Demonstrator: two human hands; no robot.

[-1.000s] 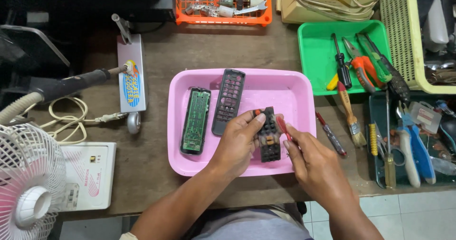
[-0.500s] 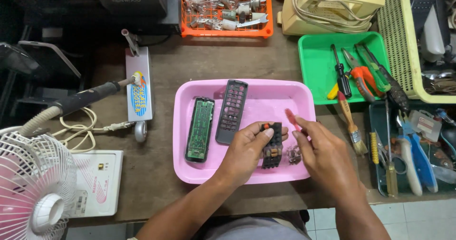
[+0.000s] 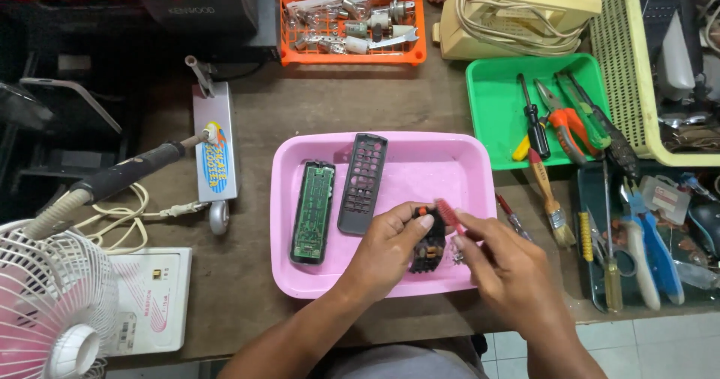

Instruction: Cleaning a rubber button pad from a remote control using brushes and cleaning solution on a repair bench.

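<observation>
A black part [image 3: 429, 245] is gripped by the left hand [image 3: 386, 248]; a red tool [image 3: 450, 215] is pinched by the right hand [image 3: 506, 270] over the pink tray [image 3: 450, 161].

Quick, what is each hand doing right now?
Left hand: closed on a small black part.
Right hand: gripping a red-handled tool.

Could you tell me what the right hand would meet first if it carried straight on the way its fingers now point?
Most likely the small dark part held by the left hand: the right hand points up-left with a red-handled tool over the pink tray; depth is uncertain.
</observation>
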